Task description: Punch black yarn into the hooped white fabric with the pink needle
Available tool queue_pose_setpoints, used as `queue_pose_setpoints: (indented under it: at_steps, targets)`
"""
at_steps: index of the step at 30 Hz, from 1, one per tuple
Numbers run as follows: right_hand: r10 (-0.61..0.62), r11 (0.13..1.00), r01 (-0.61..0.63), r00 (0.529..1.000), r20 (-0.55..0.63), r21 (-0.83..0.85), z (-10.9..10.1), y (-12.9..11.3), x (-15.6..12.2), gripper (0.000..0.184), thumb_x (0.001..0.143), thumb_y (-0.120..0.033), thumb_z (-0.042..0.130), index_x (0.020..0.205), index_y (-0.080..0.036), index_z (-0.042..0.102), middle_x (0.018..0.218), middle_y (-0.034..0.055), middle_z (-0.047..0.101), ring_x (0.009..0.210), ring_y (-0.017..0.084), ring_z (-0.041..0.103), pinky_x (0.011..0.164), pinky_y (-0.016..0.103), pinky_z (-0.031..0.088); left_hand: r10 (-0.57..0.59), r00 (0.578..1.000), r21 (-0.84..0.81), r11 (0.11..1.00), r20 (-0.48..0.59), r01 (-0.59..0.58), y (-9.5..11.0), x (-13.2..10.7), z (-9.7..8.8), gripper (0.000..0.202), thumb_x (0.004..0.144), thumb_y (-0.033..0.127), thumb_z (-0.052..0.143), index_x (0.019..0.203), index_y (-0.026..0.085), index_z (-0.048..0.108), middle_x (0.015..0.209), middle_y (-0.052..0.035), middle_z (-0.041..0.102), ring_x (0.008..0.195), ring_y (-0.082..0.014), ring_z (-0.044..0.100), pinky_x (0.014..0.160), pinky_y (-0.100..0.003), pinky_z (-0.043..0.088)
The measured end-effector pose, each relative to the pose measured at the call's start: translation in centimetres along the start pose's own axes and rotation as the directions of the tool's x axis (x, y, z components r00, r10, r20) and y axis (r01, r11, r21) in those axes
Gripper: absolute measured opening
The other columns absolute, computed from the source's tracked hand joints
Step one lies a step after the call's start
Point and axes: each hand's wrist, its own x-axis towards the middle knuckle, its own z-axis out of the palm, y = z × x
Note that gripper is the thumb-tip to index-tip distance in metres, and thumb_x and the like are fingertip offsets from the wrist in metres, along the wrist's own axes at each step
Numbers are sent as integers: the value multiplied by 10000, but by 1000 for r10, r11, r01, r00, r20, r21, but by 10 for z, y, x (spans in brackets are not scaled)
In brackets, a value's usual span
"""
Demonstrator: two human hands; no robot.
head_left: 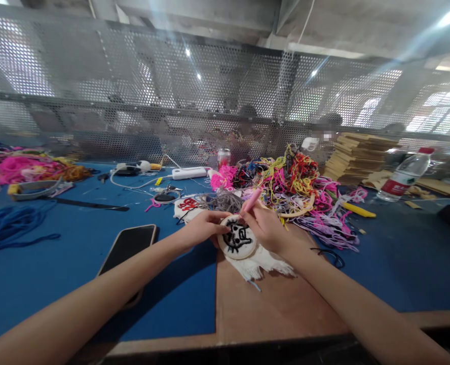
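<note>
A small round embroidery hoop [237, 238] holds white cloth with a black cat-like face stitched on it. It sits over a brown board [263, 304] on the blue table. My left hand [202, 226] grips the hoop's upper left rim with closed fingers. My right hand [262, 224] is closed round a pink punch needle pen [252, 200], its tip at the hoop's top edge. Frayed white cloth [263, 263] hangs out under the hoop.
A black phone [128, 246] lies to the left. A tangled heap of coloured yarn [293, 187] lies behind the hoop, blue yarn [8, 225] at far left. A water bottle [405, 175], stacked boards [356, 157], a power strip [189, 173] and a perforated metal screen [172, 91] stand at the back.
</note>
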Motion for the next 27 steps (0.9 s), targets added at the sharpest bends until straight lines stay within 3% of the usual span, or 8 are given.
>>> queue_pose_setpoints:
  at_steps: [15, 27]
  targets:
    - [-60, 998, 59, 997, 47, 27, -2, -6, 0, 185, 872, -319, 386, 846, -186, 511, 779, 39, 609, 652, 140, 561, 619, 237, 403, 34, 999, -5, 999, -8, -34, 1, 0, 1, 431, 687, 147, 594, 1117, 167, 581, 661, -9, 618, 525, -107, 552, 447, -213, 484]
    - [-48, 993, 46, 999, 14, 112, 0, -5, -1, 169, 854, -332, 440, 813, -188, 518, 714, 6, 586, 624, 113, 531, 602, 210, 379, 27, 999, 16, 1000, -22, -26, 2, -1, 1, 427, 678, 160, 597, 1104, 155, 592, 655, -11, 623, 507, -108, 541, 454, -230, 486]
